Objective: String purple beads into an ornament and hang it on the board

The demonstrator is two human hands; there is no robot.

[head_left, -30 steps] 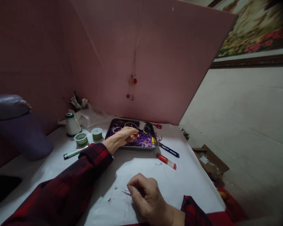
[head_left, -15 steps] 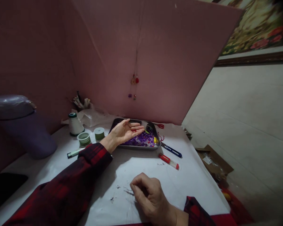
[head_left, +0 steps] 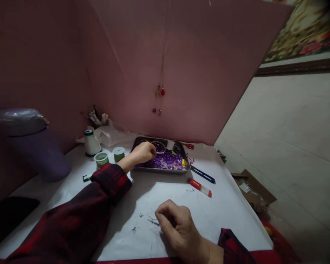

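Note:
My left hand [head_left: 145, 152] is over the left part of a dark metal tray [head_left: 162, 171], palm down with the fingers curled closed. What it holds, if anything, is hidden. Many purple and clear beads [head_left: 169, 161] lie in the tray, along with a pale ring [head_left: 160, 146] and a small yellow piece [head_left: 184, 162]. Nearer to me, my right hand [head_left: 178, 229] rests low above the white tabletop with thumb and forefinger pinched together. Whatever is between those fingertips is too small to make out. Dark thread scraps [head_left: 153, 220] lie beside the fingertips.
Right of the tray are a blue-handled cutter [head_left: 203, 174], a red case [head_left: 199, 187] and red-handled scissors [head_left: 189, 146]. Green spools [head_left: 101, 158] and a white thread cone [head_left: 92, 143] stand at left, near a large purple tumbler [head_left: 41, 154]. Beaded pendants [head_left: 160, 92] hang against the pink panel.
My left hand, earlier open and palm up with small red beads on it, has turned over and closed above the tray. My right hand keeps its pinch. The view has shifted slightly.

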